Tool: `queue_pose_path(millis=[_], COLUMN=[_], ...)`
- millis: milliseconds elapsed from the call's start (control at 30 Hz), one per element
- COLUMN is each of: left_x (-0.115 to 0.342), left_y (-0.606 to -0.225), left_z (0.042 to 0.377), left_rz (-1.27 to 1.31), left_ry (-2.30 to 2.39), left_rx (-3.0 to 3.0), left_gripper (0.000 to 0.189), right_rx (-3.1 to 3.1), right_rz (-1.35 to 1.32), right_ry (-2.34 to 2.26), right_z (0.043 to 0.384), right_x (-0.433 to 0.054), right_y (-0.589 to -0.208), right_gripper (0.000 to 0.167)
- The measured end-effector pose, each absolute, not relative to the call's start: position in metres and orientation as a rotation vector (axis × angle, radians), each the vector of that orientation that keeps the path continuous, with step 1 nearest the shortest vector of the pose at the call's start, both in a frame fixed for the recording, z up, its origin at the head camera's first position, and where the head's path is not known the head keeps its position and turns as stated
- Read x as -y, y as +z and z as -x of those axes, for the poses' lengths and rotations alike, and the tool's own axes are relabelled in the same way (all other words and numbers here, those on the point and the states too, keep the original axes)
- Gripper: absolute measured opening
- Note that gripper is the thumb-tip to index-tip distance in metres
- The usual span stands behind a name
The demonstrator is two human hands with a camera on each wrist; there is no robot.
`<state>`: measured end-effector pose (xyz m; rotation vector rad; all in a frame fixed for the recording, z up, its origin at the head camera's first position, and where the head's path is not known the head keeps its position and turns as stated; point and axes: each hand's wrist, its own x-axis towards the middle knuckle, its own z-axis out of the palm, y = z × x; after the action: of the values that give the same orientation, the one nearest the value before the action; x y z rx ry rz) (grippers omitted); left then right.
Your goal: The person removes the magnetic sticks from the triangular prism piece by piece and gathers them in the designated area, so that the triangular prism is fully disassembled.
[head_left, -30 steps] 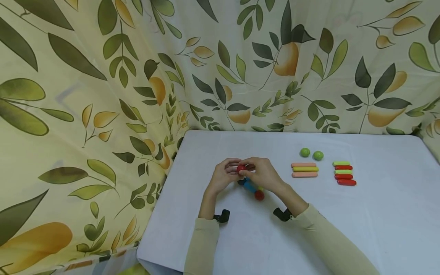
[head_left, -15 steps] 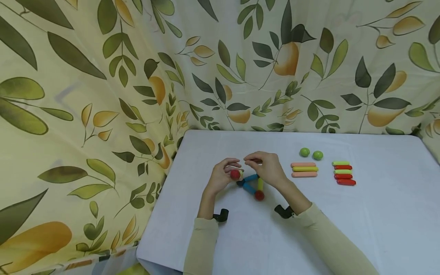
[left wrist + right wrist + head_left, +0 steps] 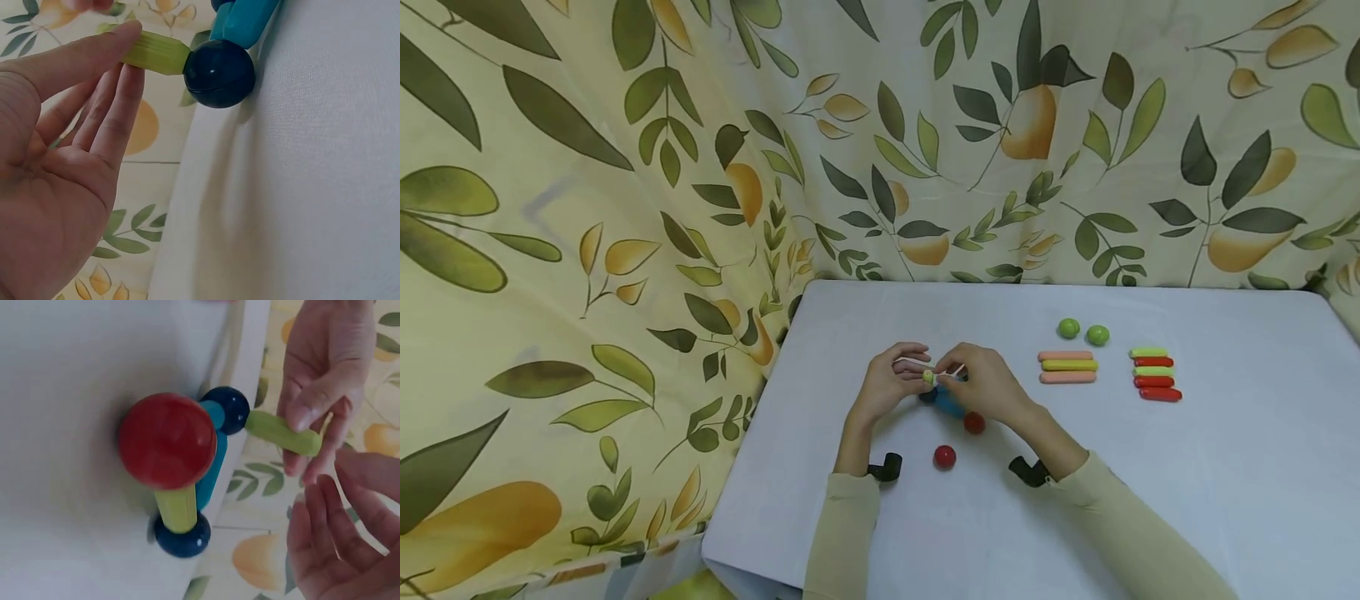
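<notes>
My left hand pinches a yellow-green rod between thumb and fingers. One end of this rod meets a dark blue ball, and the other end is bare. Close to the bare end are the fingertips of my right hand, which hold nothing; a gap shows between thumb and fingers in the right wrist view. Under the hands lies a joined frame of blue rods, a second yellow-green rod, another dark blue ball and a red ball. A loose red ball rests on the table nearer me.
To the right on the white table lie two green balls, a row of pink and yellow rods, and a row of short red and yellow-green rods. A leaf-patterned curtain hangs behind and at left.
The red ball that was between the hands has left them and now lies on the table nearer me. My right hand moved away from the left, then came back to the rod's bare end.
</notes>
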<state>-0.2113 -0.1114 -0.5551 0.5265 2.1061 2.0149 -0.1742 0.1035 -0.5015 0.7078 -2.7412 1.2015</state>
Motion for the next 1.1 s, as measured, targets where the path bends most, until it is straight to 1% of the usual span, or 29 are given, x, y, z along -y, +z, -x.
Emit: queue_pose_path(millis=[33,100,267,333,400,633,833,1100], left_x=[0.111,0.11,0.11,0.11,0.111,0.111,0.11,0.11], left_y=[-0.555,-0.556,-0.554,-0.553,-0.552,-0.552,-0.55,-0.551], left_z=[0.211,0.21,0.21,0.21,0.21,0.209,0.208,0.208], left_rz=[-0.525,-0.528,-0.519,-0.516,-0.515,-0.482,-0.472,-0.502], left_ry=[2.02,2.026,2.031,2.029,2.028,2.018,2.007,2.013], left_rx=[-2.097,-2.084,-2.067,-2.072,-2.075,-2.074,-2.088,-2.073], left_gripper=[0.058,0.058,0.056,0.055,0.055,0.056,0.056,0.058], right_rx=[2.756,2.79,2.915,2.985,3.037,3.038,2.903,2.894], right_rz=[-0.722,-0.842,-1.326,-1.44,-1.491,-1.593,-1.76,-1.755], right_ry=[1.21,1.212,1.242,1.229,1.187,1.141,1.168,1.232], right_z=[0.171,0.162,0.126,0.111,0.099,0.073,0.061,0.055], right_x=[-0.106,-0.111,-0.112,-0.11,-0.107,-0.1,-0.096,-0.095], right_y=[-0.501,-0.5,-0.501,-0.503,-0.507,-0.521,-0.532,-0.531], right_gripper=[0.007,0.009,0.028,0.034,0.036,0.026,0.026,0.026])
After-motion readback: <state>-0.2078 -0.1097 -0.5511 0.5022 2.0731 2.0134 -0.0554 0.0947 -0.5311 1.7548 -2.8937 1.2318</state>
